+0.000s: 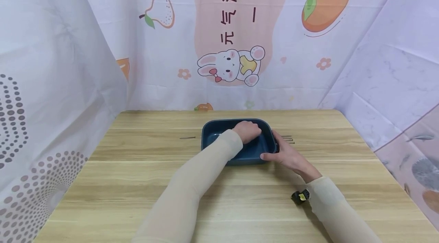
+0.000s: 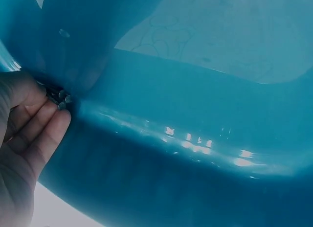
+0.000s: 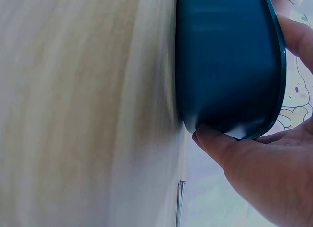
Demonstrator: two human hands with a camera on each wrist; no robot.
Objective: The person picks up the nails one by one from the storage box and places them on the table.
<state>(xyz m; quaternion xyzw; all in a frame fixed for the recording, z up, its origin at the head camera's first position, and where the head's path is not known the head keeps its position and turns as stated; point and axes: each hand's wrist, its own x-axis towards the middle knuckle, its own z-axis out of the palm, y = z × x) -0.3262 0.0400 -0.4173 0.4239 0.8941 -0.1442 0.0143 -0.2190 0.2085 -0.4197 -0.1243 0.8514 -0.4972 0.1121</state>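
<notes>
Nearest the viewer, two pale sleeves (image 1: 188, 186) extend forward over the wood-grain table (image 1: 260, 205). A small black device (image 1: 300, 196) with a yellow mark sits beside the right cuff.

Right hand (image 1: 286, 155): partly closed around the right end of the dark blue tray (image 1: 252, 151). The thumb lies at the near rim; the fingers are at the end wall, partly hidden. The right wrist view shows the grip spanning the rim and the lower part of the wall.

Left hand (image 1: 247, 132): closed, positioned inside the tray, toward its far side. The left wrist view shows thumb and fingertips pinching a bundle of nails (image 2: 62, 99). Several round metal heads project past the fingertips, close to the tray's inner surface; contact with that surface cannot be determined. The shafts are mostly covered by the fingers.

The tray is rectangular with rounded corners and a smooth, glossy interior. It is located at the middle of the table, toward the back edge. Loose nails (image 1: 288, 138) lie just beyond its right end, near the right hand. A single nail (image 1: 187, 137) lies to its left, apart from it.

Behind the table hangs a white printed curtain (image 1: 164, 64).
</notes>
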